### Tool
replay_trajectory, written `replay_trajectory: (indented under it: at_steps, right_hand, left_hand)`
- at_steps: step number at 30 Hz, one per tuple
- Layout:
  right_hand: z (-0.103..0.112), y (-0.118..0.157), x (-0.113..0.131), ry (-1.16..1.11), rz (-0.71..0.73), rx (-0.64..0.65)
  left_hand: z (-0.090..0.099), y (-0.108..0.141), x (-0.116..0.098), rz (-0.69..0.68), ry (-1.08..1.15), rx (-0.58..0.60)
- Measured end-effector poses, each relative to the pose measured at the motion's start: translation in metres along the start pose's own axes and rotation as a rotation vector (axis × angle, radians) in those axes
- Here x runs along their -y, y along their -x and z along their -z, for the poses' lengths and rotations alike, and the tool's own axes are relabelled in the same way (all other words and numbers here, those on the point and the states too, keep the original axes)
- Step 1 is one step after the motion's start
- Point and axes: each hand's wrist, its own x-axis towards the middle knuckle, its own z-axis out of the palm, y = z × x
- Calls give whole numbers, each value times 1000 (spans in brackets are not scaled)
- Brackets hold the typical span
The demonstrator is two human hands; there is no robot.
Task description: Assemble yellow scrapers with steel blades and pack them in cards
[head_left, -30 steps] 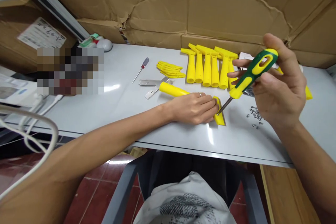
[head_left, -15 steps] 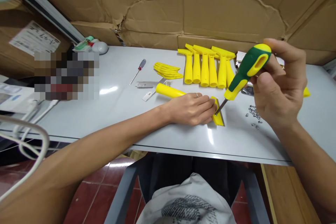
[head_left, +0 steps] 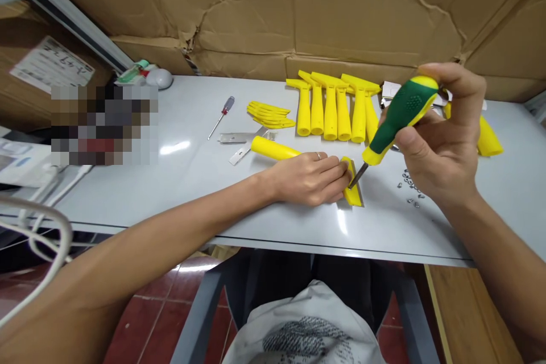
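Note:
My left hand (head_left: 313, 179) is closed around a yellow scraper (head_left: 273, 148) lying on the table, its handle pointing left and its head sticking out past my fingertips. A thin metal blade edge shows along the head's right side. In my right hand (head_left: 452, 136) is a green and yellow screwdriver (head_left: 398, 119), held tilted by its handle. Its tip meets the scraper head beside my left fingers; the screw there, if any, is too small to make out. Small metal screws (head_left: 412, 185) lie loose on the table near my right hand.
Several yellow scrapers (head_left: 330, 105) stand in a row at the back, with another yellow handle (head_left: 489, 136) at right. Yellow strips (head_left: 268, 114), metal blades (head_left: 239, 148) and a small screwdriver (head_left: 222, 116) lie left of them. A cardboard sheet (head_left: 371, 17) backs the table.
The screwdriver handle has turned in my right hand, its yellow slot now out of sight and a textured green side showing. My right fingers have shifted; my left hand stays put.

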Motion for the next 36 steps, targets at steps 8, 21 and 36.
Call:
replay_trajectory:
  at_steps: [8, 21, 36]
  right_hand:
    - [6, 3, 1, -36, -97, 131]
    - [7, -2, 0, -122, -88, -67]
    - [11, 0, -6, 75, 60, -155]
  left_hand:
    - [-2, 2, 0, -2, -1, 7]
    - [-1, 3, -1, -12, 5, 52]
    - [-1, 2, -3, -7, 29, 136]
